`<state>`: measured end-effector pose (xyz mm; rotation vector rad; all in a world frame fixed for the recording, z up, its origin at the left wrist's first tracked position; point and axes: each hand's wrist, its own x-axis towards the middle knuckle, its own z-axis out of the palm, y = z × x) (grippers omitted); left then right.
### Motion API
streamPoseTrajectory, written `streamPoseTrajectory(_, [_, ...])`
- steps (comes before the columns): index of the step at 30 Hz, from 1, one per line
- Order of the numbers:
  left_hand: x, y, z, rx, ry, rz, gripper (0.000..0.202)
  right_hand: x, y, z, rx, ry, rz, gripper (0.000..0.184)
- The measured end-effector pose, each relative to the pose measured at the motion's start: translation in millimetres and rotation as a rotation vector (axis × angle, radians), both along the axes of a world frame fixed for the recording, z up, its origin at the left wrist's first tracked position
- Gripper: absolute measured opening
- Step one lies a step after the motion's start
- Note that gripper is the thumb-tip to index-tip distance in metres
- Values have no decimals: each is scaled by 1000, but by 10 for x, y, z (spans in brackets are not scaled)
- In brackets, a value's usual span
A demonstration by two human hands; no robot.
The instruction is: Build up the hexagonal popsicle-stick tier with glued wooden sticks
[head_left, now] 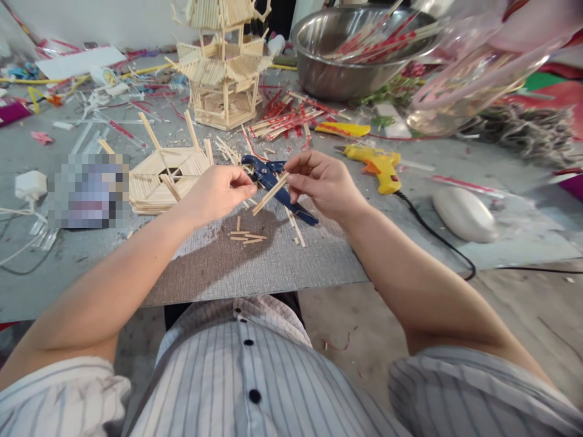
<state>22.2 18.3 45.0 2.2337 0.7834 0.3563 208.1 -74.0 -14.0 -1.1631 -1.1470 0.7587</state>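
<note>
My right hand pinches a pair of short thin wooden sticks between thumb and fingers, their free ends slanting down to the left. Just left of them is my left hand, its thumb and fingers closed together; whatever may be between them is hidden. Under and behind the sticks lies a blue-handled cutter on the table. Several short cut stick pieces lie in front of the hands. Beside my left wrist rests a hexagonal wooden stick frame with upright posts.
A stick-built pagoda stands behind the hands. Near it are red-wrapped sticks, a steel bowl and a yellow utility knife. A yellow glue gun and white computer mouse lie right. A white charger sits left.
</note>
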Motion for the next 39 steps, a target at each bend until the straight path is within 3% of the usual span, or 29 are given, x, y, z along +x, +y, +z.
streamPoseTrajectory(6, [13, 2, -35, -89, 106, -5, 20, -37, -3, 5, 9, -20, -26, 21])
streamPoseTrajectory(9, [-12, 27, -69, -181, 99, 12, 22, -38, -10, 18, 88, -55, -116, 19])
streamPoseTrajectory(13, [-28, 30, -91, -188, 28, 69, 17, -55, -21, 47, 223, -96, -269, 19])
streamPoseTrajectory(16, [-27, 25, -91, -214, -30, 103, 18, -46, -9, 46, 232, -54, -251, 24])
streamPoseTrajectory(21, [-32, 14, -72, -342, -43, 51, 24, -10, 22, 11, 172, 39, -172, 30])
streamPoseTrajectory(28, [-60, -19, 11, -103, 16, 23, 18, -36, -3, 64, 1, 130, -151, 23])
streamPoseTrajectory(34, [-65, -28, 152, -131, 93, -1, 18, -57, -2, 148, -61, 79, -112, 18])
streamPoseTrajectory(39, [-108, -4, 290, -55, 153, -51, 19, -124, 25, 294, -67, 79, -78, 17])
